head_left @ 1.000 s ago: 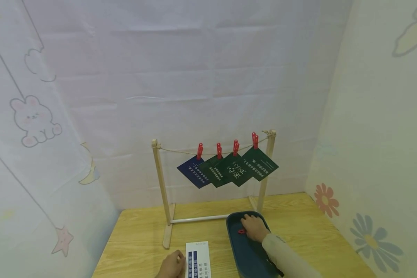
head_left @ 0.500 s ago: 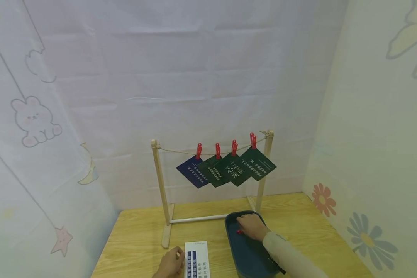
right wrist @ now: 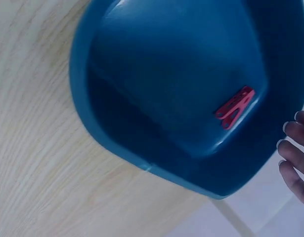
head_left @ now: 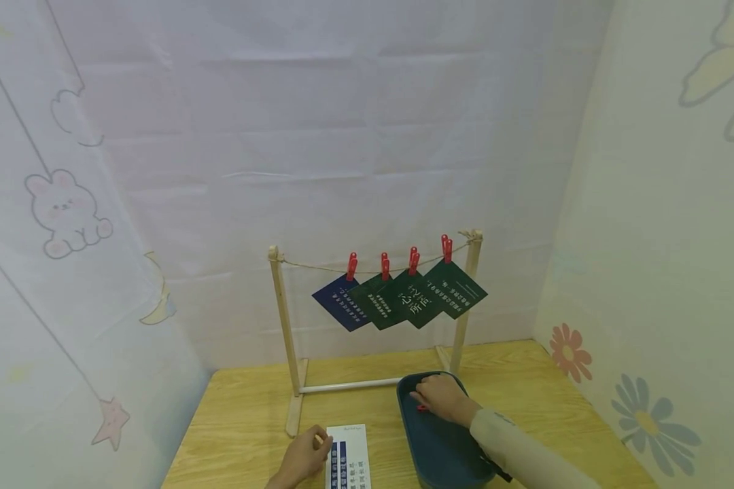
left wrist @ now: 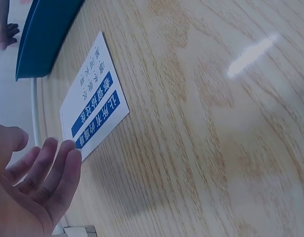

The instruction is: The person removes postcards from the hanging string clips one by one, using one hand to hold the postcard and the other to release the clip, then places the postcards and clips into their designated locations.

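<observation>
My left hand point(head_left: 304, 455) is beside a white card point(head_left: 357, 456) with blue bands and printed characters, lying on the table. In the left wrist view its loosely bent fingers point(left wrist: 52, 170) overlap the card's near corner, with the thumb apart from them. My right hand point(head_left: 442, 396) reaches over the far end of a dark blue basin point(head_left: 408, 422), fingers relaxed and holding nothing. A red clothespin point(right wrist: 236, 107) lies on the basin floor, apart from those fingers point(right wrist: 295, 160) in the right wrist view; the hand partly covers it in the head view.
Behind stands a wooden frame point(head_left: 285, 319) with a string between its posts. Several red clothespins point(head_left: 385, 267) hang overlapping dark cards point(head_left: 341, 303) from it. A white rod point(head_left: 351, 385) joins the frame's feet. Printed cloth walls point(head_left: 355, 136) enclose the table.
My left hand has shifted slightly forward and right against the card's edge, its fingers loosening. The right hand has moved slightly left over the basin, covering more of the clothespin.
</observation>
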